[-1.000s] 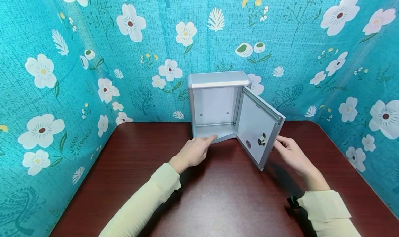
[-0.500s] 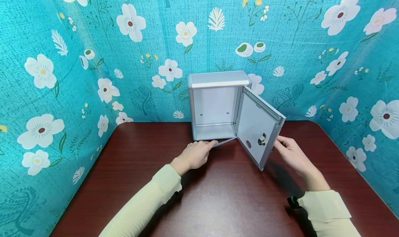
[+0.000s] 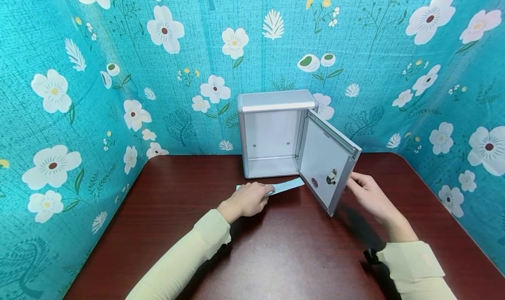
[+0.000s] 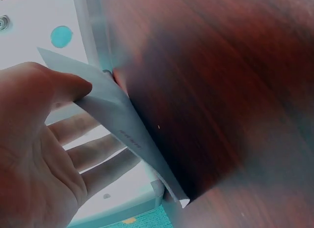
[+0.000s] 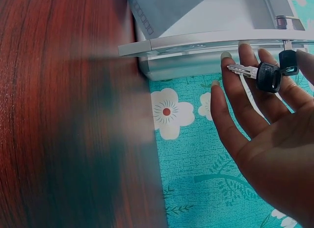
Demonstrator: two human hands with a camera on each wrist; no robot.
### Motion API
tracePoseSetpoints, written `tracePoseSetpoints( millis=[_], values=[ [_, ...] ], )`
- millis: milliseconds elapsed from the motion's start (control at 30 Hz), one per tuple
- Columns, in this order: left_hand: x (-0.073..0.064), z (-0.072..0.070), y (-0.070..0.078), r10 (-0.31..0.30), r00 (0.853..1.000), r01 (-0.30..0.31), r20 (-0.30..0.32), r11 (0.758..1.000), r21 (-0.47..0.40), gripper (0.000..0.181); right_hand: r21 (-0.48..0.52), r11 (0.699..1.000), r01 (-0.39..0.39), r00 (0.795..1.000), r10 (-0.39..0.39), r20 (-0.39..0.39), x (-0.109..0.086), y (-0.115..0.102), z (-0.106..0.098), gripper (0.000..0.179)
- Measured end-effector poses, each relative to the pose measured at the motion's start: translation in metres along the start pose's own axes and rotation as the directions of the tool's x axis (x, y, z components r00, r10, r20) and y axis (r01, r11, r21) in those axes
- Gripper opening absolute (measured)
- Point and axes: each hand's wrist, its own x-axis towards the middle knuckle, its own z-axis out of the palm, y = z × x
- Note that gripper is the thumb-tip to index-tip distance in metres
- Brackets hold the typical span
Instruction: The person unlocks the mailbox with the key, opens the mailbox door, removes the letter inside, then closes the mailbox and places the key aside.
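Note:
A silver metal lockbox (image 3: 276,99) stands against the back curtain, its door (image 3: 317,155) swung out to the right. My left hand (image 3: 246,199) pinches a pale blue envelope (image 3: 288,185) between thumb and fingers, low in front of the box. In the left wrist view the envelope (image 4: 115,110) slants across the fingers. Behind the open door, my right hand (image 3: 372,197) is at the lock. The right wrist view shows one key (image 5: 289,61) in the lock, between thumb and fingers, and a second key (image 5: 267,76) hanging across the curved fingers.
The dark red wooden table (image 3: 177,247) bears the box near its back edge. A turquoise curtain (image 3: 189,50) with white flowers encloses the back and both sides. The lock's inner latch (image 3: 331,177) protrudes from the door.
My left hand has drawn the envelope from the box's floor out over the front edge, towards me. The right hand and the door have stayed in place.

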Motion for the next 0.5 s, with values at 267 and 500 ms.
tracePoseSetpoints(
  millis=[267, 500],
  values=[
    [-0.0003, 0.003, 0.0007, 0.01, 0.998, -0.013, 0.063, 0.999, 0.051, 0.028, -0.007, 1.0, 0.003, 1.0, -0.003, 0.007, -0.0001, 0.0006, 0.0003, 0.043],
    [0.0011, 0.0048, 0.0004, 0.005, 0.996, -0.011, 0.087, 0.997, 0.07, 0.03, -0.005, 1.0, -0.007, 1.0, 0.007, 0.005, 0.0001, 0.0009, 0.0002, 0.044]
  ],
)
